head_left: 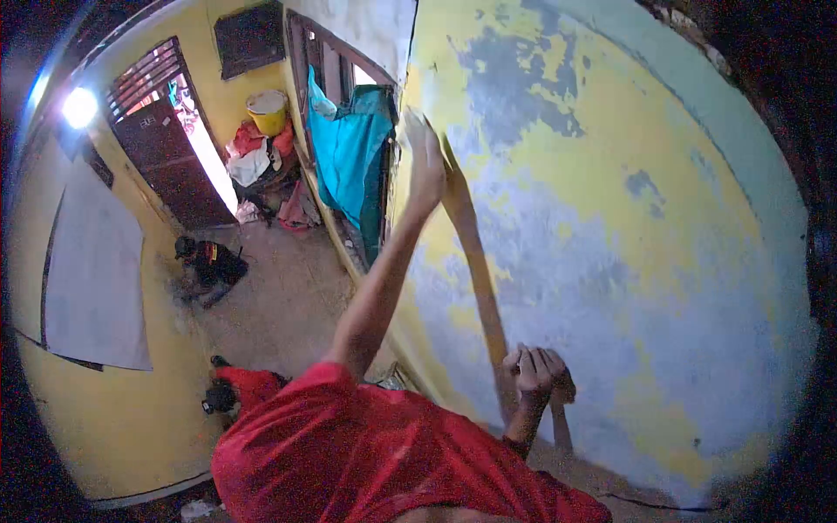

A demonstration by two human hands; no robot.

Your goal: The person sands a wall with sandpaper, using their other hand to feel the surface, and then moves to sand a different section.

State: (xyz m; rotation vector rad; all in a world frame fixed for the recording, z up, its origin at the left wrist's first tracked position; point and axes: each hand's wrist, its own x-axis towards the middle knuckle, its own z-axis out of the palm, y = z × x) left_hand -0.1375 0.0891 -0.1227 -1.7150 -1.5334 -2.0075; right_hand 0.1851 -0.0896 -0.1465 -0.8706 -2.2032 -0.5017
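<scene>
My left hand (424, 161) is raised high on my outstretched arm, at the edge of the painted wall (602, 253) beside the window. Its fingers look stretched out and are slightly blurred; nothing shows in them. Lower and to the right, my right hand (536, 370) is closed, with its fingers curled, close to the same wall. Whatever it may hold is hidden by the fingers. Yellow paint on this wall is patchy, with large grey-white areas showing. Both arms cast dark shadows on it.
A turquoise cloth (350, 148) hangs at the window. A yellow bucket (268, 113) stands on piled cloths in the corner by a dark door (166, 161). One person (211, 266) crouches by the left wall; another in red (248, 390) is nearer. A bright lamp (79, 108) shines at left.
</scene>
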